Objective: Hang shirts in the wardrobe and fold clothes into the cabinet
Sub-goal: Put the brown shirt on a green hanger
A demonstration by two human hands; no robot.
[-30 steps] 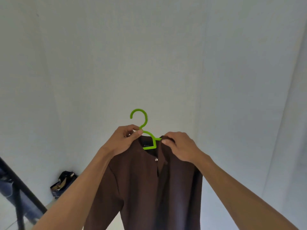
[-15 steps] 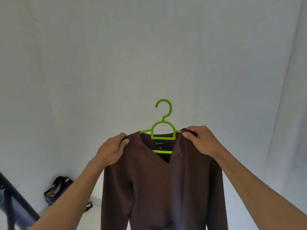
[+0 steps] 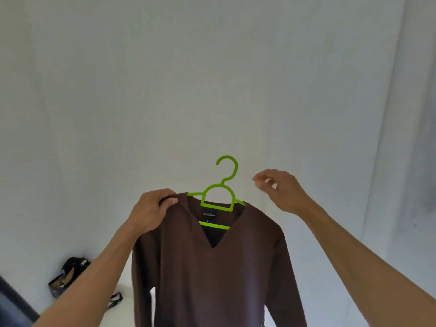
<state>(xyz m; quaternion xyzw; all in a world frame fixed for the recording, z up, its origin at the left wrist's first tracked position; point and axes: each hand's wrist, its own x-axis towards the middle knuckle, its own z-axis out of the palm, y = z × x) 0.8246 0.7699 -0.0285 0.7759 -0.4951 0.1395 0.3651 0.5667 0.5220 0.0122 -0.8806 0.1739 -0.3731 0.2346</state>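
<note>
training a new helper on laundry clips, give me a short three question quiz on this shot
1. True or false: the right hand grips the brown shirt.
2. Which hand holds the shirt's shoulder?
3. The hanger is: A) green B) white C) black

Key: 1. False, it hovers beside the hook, touching nothing. 2. The left hand. 3. A

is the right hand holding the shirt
No, the right hand is in the air beside the green hanger, clear of the brown shirt; only the left hand grips it.
</note>
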